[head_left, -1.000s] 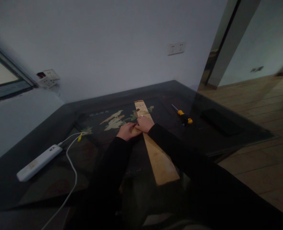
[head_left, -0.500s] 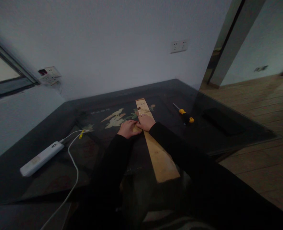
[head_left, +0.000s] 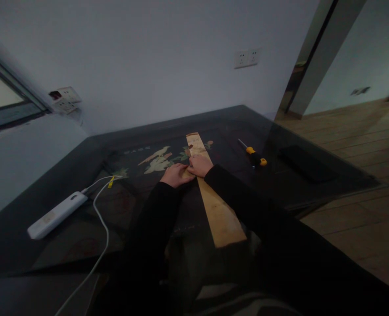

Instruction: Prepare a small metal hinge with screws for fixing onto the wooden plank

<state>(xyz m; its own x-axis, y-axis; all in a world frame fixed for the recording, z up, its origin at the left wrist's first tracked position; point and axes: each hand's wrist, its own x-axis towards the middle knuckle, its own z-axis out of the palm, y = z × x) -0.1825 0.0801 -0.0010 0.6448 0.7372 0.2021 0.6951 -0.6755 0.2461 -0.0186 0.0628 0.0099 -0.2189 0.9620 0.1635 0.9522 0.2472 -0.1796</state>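
One long, straight-edged tan strip (head_left: 221, 215) lies beneath the right hand (head_left: 200, 166).

I count two hands of mine, one left hand (head_left: 174, 175) and one right hand (head_left: 201, 166), plus one long tan strip (head_left: 219, 210), one screwdriver (head_left: 255, 156), one white oblong device (head_left: 58, 215), one yellow tag (head_left: 111, 182) and one table (head_left: 227, 120).

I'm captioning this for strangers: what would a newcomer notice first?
Probably the long, flat, tan strip, central on the dark, glossy table, the right hand over it, left hand alongside. Next, the yellow-and-black screwdriver to its right and the white oblong block at left.
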